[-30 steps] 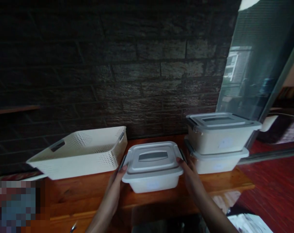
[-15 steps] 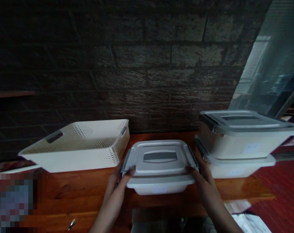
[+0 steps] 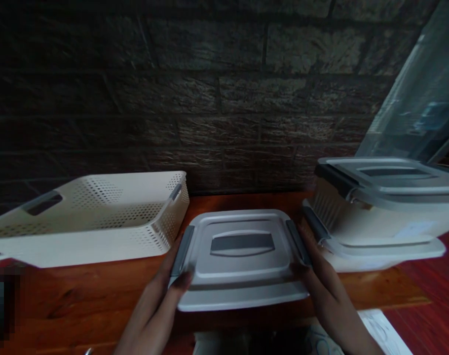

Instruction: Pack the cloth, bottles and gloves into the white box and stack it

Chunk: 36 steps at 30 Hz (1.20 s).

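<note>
Between my two hands is a lidded plastic storage box [image 3: 243, 268], its grey lid facing up with a dark handle inset and a dark clip on either side. My left hand [image 3: 160, 296] grips its left edge, the thumb resting on the lid near the front corner. On the opposite edge my right hand [image 3: 322, 281] holds on the same way, thumb on the lid. The fingers under the box are mostly hidden. I cannot tell whether its base touches the wooden table [image 3: 87, 291].
A white perforated basket [image 3: 98, 249] sits to the left. At the right, one lidded box [image 3: 387, 214] is stacked on another lidded box [image 3: 380, 254]. A dark brick wall [image 3: 217, 108] rises behind the table. White papers [image 3: 383, 330] lie low on the right.
The held box now looks larger and closer, with its lid tipped more toward me and its front wall out of sight. Both hands keep their grip. The view has shifted nearer.
</note>
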Motion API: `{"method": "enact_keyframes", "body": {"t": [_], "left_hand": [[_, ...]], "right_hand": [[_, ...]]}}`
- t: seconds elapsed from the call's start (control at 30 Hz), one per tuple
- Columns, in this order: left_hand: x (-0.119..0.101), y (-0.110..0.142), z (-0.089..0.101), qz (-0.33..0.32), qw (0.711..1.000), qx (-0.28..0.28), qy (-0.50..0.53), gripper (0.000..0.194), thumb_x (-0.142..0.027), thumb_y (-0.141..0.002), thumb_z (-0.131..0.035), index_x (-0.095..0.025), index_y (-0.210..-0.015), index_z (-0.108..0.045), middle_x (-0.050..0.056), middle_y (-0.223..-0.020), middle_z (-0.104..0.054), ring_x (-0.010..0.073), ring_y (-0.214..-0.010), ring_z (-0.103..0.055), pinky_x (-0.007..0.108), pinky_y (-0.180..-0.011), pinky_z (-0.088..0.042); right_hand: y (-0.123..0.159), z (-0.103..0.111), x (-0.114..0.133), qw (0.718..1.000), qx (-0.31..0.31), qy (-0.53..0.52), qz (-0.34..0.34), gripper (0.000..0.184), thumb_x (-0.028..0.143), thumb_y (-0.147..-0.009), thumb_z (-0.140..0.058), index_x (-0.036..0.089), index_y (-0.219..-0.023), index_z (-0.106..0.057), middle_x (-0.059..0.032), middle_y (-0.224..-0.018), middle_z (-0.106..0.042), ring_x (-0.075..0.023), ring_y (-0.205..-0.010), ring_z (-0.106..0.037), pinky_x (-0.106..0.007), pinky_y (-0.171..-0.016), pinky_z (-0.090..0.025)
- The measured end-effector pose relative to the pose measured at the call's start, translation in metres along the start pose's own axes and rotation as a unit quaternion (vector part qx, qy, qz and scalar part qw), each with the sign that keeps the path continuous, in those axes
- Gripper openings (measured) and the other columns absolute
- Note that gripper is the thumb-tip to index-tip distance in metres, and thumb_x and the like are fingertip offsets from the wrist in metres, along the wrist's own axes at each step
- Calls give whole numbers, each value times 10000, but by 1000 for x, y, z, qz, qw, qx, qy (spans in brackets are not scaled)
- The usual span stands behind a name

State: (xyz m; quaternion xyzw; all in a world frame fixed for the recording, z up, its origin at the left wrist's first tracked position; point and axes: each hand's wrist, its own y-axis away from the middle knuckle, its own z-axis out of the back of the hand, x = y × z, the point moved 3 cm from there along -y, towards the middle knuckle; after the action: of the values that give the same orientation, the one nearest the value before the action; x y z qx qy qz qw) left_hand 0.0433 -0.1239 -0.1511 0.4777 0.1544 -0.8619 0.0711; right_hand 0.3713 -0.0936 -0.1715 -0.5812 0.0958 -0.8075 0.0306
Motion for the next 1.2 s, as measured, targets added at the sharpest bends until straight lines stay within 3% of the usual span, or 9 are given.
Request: {"method": "enact_keyframes", "body": {"t": [0.2, 0.3, 0.47, 0.7, 0.87, 1.0, 1.2], "left_hand": [[22, 8, 5, 80, 996, 12, 23, 729, -647, -885, -626, -412, -1564, -500, -67, -1595, -530, 363, -1569, -335, 541, -1325, -188], [21, 7, 6, 95, 995, 21, 18, 762, -696, -863, -622, -400, -1558, -514, -57, -1600, -525, 372, -1576, -316, 542, -1327, -165], [-1, -3, 6, 50, 997, 66, 4, 850, -721, -898, -544, -282, -1618, -442, 5, -1631, -490, 391, -1579, -296, 512, -1318, -196], [-7, -13, 4, -14, 997, 76, 10, 755, -610, -966, -550, -221, -1607, -456, 52, -1656, -453, 314, -1599, -265, 439, -1318, -146], [-12, 1, -8, -6, 990, 51, 133, 761, -623, -969, -550, -238, -1615, -431, 102, -1619, -505, 298, -1614, -219, 476, -1318, -109], [-30, 15, -16, -30, 968, 42, 246, 994, -584, -823, -764, -240, -1652, -336, 126, -1600, -523, 343, -1551, -375, 464, -1305, -222], [-39, 26, -8, -44, 966, 49, 250, 970, -534, -801, -810, -260, -1628, -383, 111, -1649, -462, 350, -1573, -326, 466, -1308, -217]], "right_hand": [[7, 5, 5, 999, 14, 10, -29, 658, 545, -1022, -531, 471, -1640, -317, 89, -1743, -248, -280, -1635, -142, -555, -1317, -9], [5, 6, 6, 999, 15, 18, -27, 659, 545, -1022, -527, 472, -1641, -313, 93, -1743, -244, -276, -1634, -147, -545, -1318, -16], [-3, 4, 6, 999, 31, 18, -20, 679, 487, -1032, -515, 365, -1666, -308, 25, -1741, -262, -276, -1629, -175, -535, -1321, -53], [-18, 2, 2, 996, 54, 32, 59, 715, 432, -1033, -509, 221, -1680, -288, -67, -1736, -275, -254, -1630, -174, -506, -1328, -81], [-14, -7, -2, 992, 32, -109, 56, 750, 539, -1003, -593, 304, -1664, -328, -52, -1726, -309, -269, -1624, -193, -510, -1321, -113], [-6, -14, 6, 976, 52, -203, 67, 815, 525, -948, -695, 335, -1655, -336, -53, -1699, -373, -265, -1603, -265, -491, -1309, -209], [-3, -14, 24, 966, 59, -242, 75, 959, 505, -864, -797, 263, -1663, -326, -121, -1612, -505, -309, -1533, -417, -508, -1263, -318]]}}
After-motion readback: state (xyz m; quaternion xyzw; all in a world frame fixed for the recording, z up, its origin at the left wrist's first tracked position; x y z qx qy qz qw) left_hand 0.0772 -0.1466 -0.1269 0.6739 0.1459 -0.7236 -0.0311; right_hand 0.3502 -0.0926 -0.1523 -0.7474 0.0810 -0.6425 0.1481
